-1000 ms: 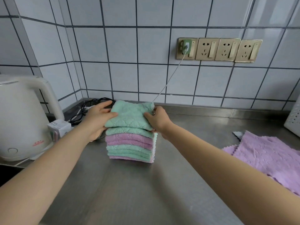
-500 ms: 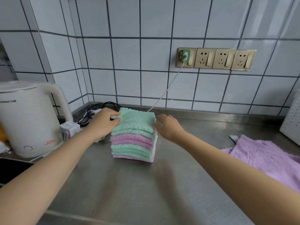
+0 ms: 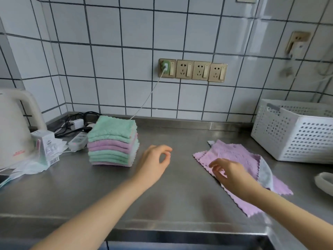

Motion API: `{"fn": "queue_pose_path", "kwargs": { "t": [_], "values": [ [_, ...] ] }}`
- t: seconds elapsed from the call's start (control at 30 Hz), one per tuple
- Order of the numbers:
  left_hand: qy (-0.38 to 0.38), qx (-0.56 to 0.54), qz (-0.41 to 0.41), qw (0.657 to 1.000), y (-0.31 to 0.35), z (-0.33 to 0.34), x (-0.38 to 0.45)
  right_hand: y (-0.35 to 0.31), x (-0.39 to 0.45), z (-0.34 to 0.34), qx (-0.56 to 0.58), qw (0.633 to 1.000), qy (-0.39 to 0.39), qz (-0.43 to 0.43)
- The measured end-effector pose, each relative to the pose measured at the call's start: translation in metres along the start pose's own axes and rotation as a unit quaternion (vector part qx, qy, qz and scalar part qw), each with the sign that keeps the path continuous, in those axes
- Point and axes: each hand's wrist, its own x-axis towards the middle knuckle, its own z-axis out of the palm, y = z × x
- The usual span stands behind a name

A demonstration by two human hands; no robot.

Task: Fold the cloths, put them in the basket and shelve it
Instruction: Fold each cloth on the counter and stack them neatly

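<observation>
A neat stack of folded green and purple cloths (image 3: 112, 141) stands on the steel counter at the left. A loose purple cloth (image 3: 237, 159) lies spread out at the right, one corner turned back to show its pale underside. My left hand (image 3: 155, 163) hovers over bare counter between the stack and the loose cloth, fingers loosely curled, holding nothing. My right hand (image 3: 228, 173) is over the near left part of the purple cloth with fingers bent, touching or just above it. A white perforated basket (image 3: 292, 130) stands at the far right.
A white kettle (image 3: 16, 129) stands at the far left, with a small box (image 3: 46, 147), wrappers and a power strip (image 3: 78, 140) with cables beside it. A cable runs up to the wall sockets (image 3: 192, 70). A pale object (image 3: 324, 183) shows at the right edge.
Both hands left the stack and moved right. The left hand now hangs over the counter; the right hand has reached the loose purple cloth. The view swung right, showing the basket.
</observation>
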Motion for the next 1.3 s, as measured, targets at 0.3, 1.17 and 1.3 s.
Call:
{"fn": "queue_pose_path", "kwargs": {
  "t": [0.3, 1.17, 1.3],
  "values": [
    [-0.185, -0.03, 0.065, 0.98, 0.065, 0.106, -0.016, 0.109, -0.059, -0.049, -0.272, 0.958, -0.087, -0.002],
    [0.037, -0.099, -0.029, 0.994, 0.061, 0.074, 0.04, 0.02, -0.018, -0.14, 0.214, 0.945, 0.248, 0.004],
    [0.029, -0.153, 0.007, 0.988, 0.059, -0.003, 0.042, 0.014, -0.014, -0.147, 0.249, 0.933, 0.258, 0.015]
  ]
}}
